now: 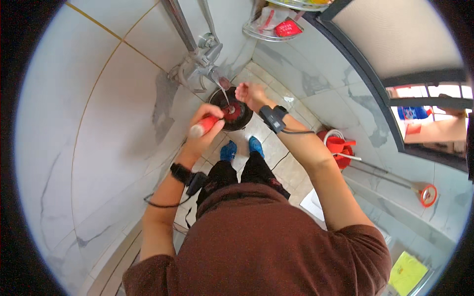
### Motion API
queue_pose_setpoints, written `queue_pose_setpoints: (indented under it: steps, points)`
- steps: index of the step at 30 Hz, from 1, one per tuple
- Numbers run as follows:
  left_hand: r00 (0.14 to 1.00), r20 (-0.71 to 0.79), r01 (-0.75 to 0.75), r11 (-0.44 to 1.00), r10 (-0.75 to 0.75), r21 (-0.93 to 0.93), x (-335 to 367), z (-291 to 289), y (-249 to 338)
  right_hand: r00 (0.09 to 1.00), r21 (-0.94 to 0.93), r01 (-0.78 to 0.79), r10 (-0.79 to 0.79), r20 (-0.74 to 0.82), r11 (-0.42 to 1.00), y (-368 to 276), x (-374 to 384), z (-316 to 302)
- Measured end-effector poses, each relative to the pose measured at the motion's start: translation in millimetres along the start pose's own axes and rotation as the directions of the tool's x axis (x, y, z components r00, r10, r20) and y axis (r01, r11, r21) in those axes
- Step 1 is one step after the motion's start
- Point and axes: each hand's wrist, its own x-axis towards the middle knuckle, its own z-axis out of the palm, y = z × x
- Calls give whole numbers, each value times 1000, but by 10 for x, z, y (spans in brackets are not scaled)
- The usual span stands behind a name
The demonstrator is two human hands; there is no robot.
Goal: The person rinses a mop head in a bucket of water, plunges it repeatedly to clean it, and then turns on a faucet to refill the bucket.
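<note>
My left hand [206, 127] is closed around a red, rounded, handle-like thing [207, 125] with a pale, blunt end; its exact kind does not show. My right hand [253, 95] is raised beside the running water, its fingers loosely bent and somewhat blurred, with nothing visible in them. Between the hands, a thin stream falls from the tap [217, 76] into a dark round basin [247, 120] on the floor. Reddish contents and some froth show in the basin. Both wrists wear black straps with small devices and cables.
A wire corner shelf [266, 35] holds packets, one of them red. Red containers [338, 148] and a long-handled tool [385, 176] stand along the right wall. My blue-covered feet [228, 150] are on the tiles just before the basin. A yellow-green cloth [407, 274] hangs lower right.
</note>
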Motion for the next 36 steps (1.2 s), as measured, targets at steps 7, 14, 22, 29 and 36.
queue_pose_setpoints:
  steps: [7, 14, 22, 29, 36]
  points:
    - [937, -234, 262, 965, -260, -22, -188, -202, 4, 954, -168, -283, 295, 50, 944, 763, 1665, -634]
    - [956, -194, 216, 976, -219, -35, -230, 84, 15, 895, -904, 419, 128, 428, 87, 935, 2095, -903]
    - [970, -190, 142, 988, -153, -68, -246, 220, -45, 735, -479, 521, -87, 672, 706, 1447, 2569, -1089]
    - [932, -216, 271, 955, -292, -120, -342, 141, 45, 718, -272, -452, 528, 454, 849, 1094, 1385, -244]
    - [925, -171, 310, 935, -338, -171, -65, -47, -7, 833, -580, 234, 146, 533, 780, 103, -177, 708]
